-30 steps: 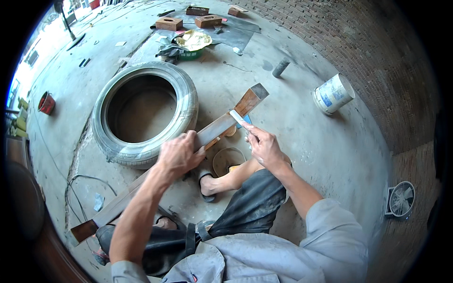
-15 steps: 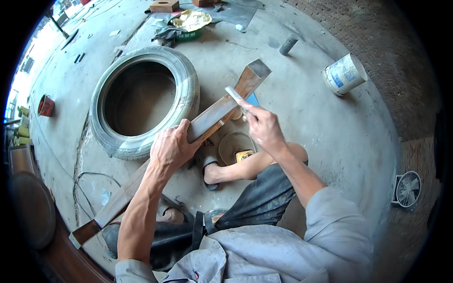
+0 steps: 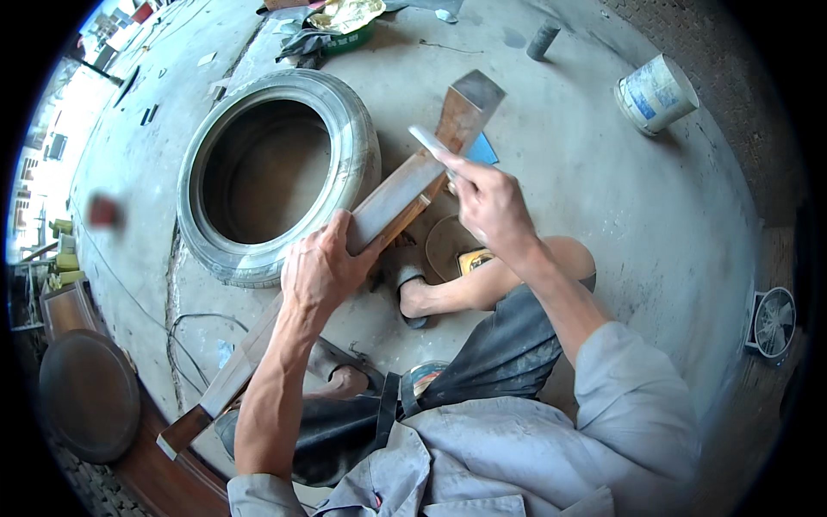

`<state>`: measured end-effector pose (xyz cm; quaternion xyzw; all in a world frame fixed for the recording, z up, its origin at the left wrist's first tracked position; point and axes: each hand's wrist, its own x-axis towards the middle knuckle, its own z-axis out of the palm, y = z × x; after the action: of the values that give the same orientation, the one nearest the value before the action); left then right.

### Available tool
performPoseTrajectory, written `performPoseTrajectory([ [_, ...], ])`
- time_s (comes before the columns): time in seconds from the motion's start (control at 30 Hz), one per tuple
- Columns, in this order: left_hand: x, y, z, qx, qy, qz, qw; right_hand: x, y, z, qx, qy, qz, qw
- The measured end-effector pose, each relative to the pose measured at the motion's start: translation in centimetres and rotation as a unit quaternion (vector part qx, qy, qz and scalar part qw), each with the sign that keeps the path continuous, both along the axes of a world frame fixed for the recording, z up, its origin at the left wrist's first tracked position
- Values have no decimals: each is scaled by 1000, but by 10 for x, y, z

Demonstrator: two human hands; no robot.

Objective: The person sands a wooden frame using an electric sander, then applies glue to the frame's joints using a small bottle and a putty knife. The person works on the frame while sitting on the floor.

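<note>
A long wooden post [image 3: 401, 198] with a flared square end slants across my lap, its upper face coated pale grey. My left hand [image 3: 320, 269] wraps round it near the middle. In my right hand [image 3: 500, 211] is a thin, flat, pale strip [image 3: 428, 142], its tip over the post's upper part below the flared end. I cannot tell what kind of tool the strip is. Past the post, a blue flat piece [image 3: 483, 149] lies on the floor. A tyre [image 3: 355, 202] lies on its side just beyond my left hand.
A white bucket [image 3: 659, 93] stands at the far right, near a dark cylinder [image 3: 544, 41]. A green basin [image 3: 349, 40] holds cloth-like items at the back. A yellow-labelled can [image 3: 474, 261] is by my foot. Dark wooden panels [image 3: 146, 448] and a round board [image 3: 89, 396] are at left.
The whole view has shifted, with most things now further right. My left hand keeps its place on the post; the pale strip stays close to the post's upper part.
</note>
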<state>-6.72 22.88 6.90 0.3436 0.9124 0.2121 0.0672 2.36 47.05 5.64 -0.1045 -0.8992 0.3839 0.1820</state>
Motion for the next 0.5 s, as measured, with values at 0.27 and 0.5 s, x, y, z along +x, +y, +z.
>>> performPoseTrajectory([
  [0.27,1,4,3,-5,-14,20,1000,6,1,-2,3,7,-2,1000],
  [0.5,-3,0,-1,-17,-19,15,1000,28,7,-1,40,-8,13,999],
])
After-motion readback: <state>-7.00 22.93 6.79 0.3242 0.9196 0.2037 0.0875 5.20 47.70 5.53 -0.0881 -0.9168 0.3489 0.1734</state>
